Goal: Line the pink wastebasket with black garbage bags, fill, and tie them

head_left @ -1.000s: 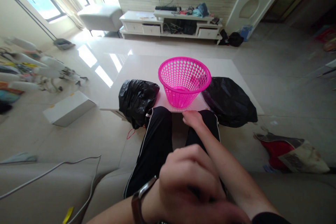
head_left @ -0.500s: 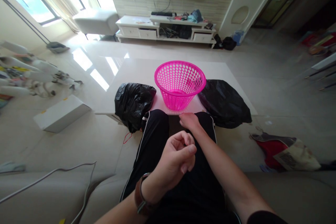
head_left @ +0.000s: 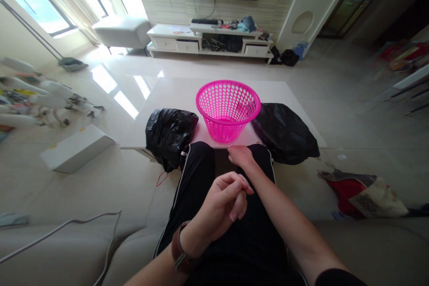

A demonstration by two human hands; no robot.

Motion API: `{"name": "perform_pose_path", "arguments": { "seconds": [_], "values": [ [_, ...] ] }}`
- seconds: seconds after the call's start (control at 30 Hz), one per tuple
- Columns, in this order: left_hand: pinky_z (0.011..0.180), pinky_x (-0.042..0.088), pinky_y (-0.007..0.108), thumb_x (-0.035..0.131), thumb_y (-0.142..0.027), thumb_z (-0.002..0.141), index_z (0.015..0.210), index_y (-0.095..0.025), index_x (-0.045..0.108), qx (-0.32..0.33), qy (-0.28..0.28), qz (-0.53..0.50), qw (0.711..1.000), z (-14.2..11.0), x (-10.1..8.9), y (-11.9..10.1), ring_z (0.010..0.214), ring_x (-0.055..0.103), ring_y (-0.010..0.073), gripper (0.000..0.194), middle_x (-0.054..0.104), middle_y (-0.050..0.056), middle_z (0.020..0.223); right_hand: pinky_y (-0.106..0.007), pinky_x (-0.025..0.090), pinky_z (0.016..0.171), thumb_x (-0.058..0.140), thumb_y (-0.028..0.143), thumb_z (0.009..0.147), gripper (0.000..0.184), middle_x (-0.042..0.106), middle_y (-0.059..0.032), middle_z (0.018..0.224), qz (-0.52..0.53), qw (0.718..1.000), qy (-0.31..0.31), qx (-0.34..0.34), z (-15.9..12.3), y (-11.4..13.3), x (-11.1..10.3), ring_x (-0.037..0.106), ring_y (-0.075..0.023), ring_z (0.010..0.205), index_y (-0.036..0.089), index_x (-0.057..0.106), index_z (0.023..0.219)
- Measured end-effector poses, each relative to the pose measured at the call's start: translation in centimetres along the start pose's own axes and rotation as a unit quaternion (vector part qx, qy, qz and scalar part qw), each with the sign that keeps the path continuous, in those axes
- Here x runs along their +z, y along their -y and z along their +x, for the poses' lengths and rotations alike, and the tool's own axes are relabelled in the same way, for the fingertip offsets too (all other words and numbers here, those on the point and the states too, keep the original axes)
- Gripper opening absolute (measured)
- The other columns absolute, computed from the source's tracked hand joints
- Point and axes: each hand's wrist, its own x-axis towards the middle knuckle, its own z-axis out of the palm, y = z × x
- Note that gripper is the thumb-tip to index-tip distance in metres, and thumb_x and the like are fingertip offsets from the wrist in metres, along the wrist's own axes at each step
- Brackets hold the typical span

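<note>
My left hand [head_left: 228, 199], with a brown strap on its wrist, hovers above my lap. Its fingers are curled in and the thumb rests against them; nothing shows between them. Farther forward, my right hand [head_left: 240, 155] lies closed at the inner side of my right knee, close to the table's near edge, with no object visible in it. A bright pink plastic basket [head_left: 224, 130] with a holed wall stands upright on the white table [head_left: 177, 91], in front of both hands. Black plastic bags flank it, one on the left [head_left: 170, 134] and one on the right [head_left: 284, 134].
Left of the table a white box [head_left: 77, 149] lies on the floor. A red and beige bag [head_left: 365, 194] is on the floor at right. Beyond the table stand a white TV cabinet [head_left: 164, 44] and a grey bench [head_left: 122, 33]. A cable [head_left: 67, 223] crosses the sofa.
My left hand's fingers and thumb have shifted, with the fingertips now pointing more to the right. The whole view has tilted up slightly. My right hand, the basket and the bags stay put.
</note>
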Motion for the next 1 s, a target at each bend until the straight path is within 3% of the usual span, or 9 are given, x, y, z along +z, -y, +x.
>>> {"name": "perform_pose_path", "arguments": {
  "seconds": [0.13, 0.27, 0.33, 0.43, 0.53, 0.7, 0.8, 0.9, 1.0],
  "values": [
    [0.042, 0.034, 0.015, 0.083, -0.032, 0.085, 0.076, -0.018, 0.051, 0.006, -0.010, 0.060, 0.998, 1.1, -1.7, 0.8, 0.035, 0.039, -0.0016, 0.036, 0.059, -0.008, 0.071, -0.041, 0.056, 0.091, 0.055, 0.024, 0.097, 0.032, 0.078, -0.0182, 0.112, 0.003, 1.000, -0.002, -0.002, 0.1, -0.1, 0.2, 0.074, -0.0345, 0.108, 0.015, 0.079, 0.116],
    [0.043, 0.029, 0.017, 0.078, -0.037, 0.084, 0.077, -0.020, 0.048, -0.025, -0.061, 0.224, 0.972, 2.7, -7.3, 3.0, 0.038, 0.049, 0.0026, 0.036, 0.063, -0.006, 0.073, -0.041, 0.056, 0.092, 0.057, 0.026, 0.097, 0.030, 0.078, -0.0188, 0.112, 0.013, 1.000, -0.006, 0.007, 0.0, -0.1, 0.4, 0.075, -0.0345, 0.108, 0.015, 0.079, 0.114],
    [0.045, 0.033, 0.020, 0.076, -0.040, 0.083, 0.083, -0.020, 0.054, -0.064, -0.075, 0.343, 0.934, 3.1, -10.7, 4.7, 0.040, 0.054, 0.0074, 0.030, 0.066, -0.005, 0.072, -0.040, 0.056, 0.091, 0.058, 0.025, 0.096, 0.030, 0.078, -0.0189, 0.112, 0.024, 1.000, -0.011, 0.011, 0.0, -0.1, 0.5, 0.075, -0.0343, 0.108, 0.014, 0.079, 0.114],
    [0.053, 0.038, 0.023, 0.070, -0.035, 0.087, 0.080, -0.020, 0.064, -0.087, -0.072, 0.556, 0.823, 2.7, -14.4, 7.1, 0.050, 0.060, 0.0138, 0.018, 0.062, -0.004, 0.058, -0.040, 0.056, 0.091, 0.059, 0.023, 0.094, 0.029, 0.078, -0.0196, 0.111, 0.046, 0.999, -0.022, 0.015, 0.1, -0.3, 0.8, 0.074, -0.0349, 0.107, 0.012, 0.080, 0.111],
    [0.059, 0.041, 0.026, 0.070, -0.032, 0.089, 0.076, -0.021, 0.070, -0.078, -0.049, 0.660, 0.746, 2.2, -15.6, 8.6, 0.058, 0.064, 0.0162, 0.017, 0.067, -0.002, 0.061, -0.041, 0.056, 0.091, 0.062, 0.020, 0.090, 0.024, 0.078, -0.0205, 0.106, 0.083, 0.995, -0.045, 0.020, 0.1, -0.3, 1.1, 0.075, -0.0348, 0.103, 0.011, 0.080, 0.103],
    [0.063, 0.048, 0.029, 0.062, -0.036, 0.096, 0.078, -0.021, 0.070, -0.016, -0.104, 0.645, 0.757, 2.2, -15.9, 8.8, 0.063, 0.068, 0.0192, 0.025, 0.071, 0.001, 0.066, -0.035, 0.053, 0.090, 0.063, 0.027, 0.091, 0.014, 0.076, -0.0122, 0.099, 0.212, 0.960, -0.183, 0.024, -0.1, -1.0, 0.8, 0.070, -0.0266, 0.098, 0.017, 0.073, 0.093],
    [0.084, 0.058, 0.036, 0.052, -0.018, 0.093, 0.087, -0.021, 0.077, 0.041, -0.119, 0.624, 0.771, 2.5, -16.8, 8.7, 0.090, 0.077, 0.0234, 0.026, 0.081, 0.006, 0.092, -0.031, 0.050, 0.090, 0.053, 0.034, 0.097, 0.021, 0.070, -0.0074, 0.096, 0.351, 0.858, -0.359, 0.106, -1.0, -3.5, 0.8, 0.064, -0.0207, 0.096, 0.019, 0.064, 0.087],
    [0.107, 0.055, 0.045, 0.045, -0.001, 0.076, 0.095, -0.022, 0.080, 0.097, -0.117, 0.620, 0.770, 2.5, -17.5, 9.0, 0.119, 0.073, 0.0249, 0.045, 0.080, 0.008, 0.120, -0.033, 0.050, 0.091, 0.044, 0.038, 0.098, 0.022, 0.064, -0.0084, 0.104, 0.464, 0.675, -0.511, 0.258, -3.0, -7.8, 2.1, 0.058, -0.0211, 0.100, 0.020, 0.056, 0.096],
    [0.110, 0.054, 0.047, 0.046, 0.003, 0.070, 0.100, -0.023, 0.079, 0.105, -0.116, 0.629, 0.762, 2.5, -17.5, 9.3, 0.121, 0.071, 0.0253, 0.052, 0.076, 0.008, 0.126, -0.034, 0.050, 0.093, 0.044, 0.032, 0.091, 0.014, 0.059, -0.0061, 0.107, 0.548, 0.516, -0.548, 0.364, -6.4, -12.4, 4.5, 0.056, -0.0202, 0.100, 0.023, 0.050, 0.100]
  ]
}}
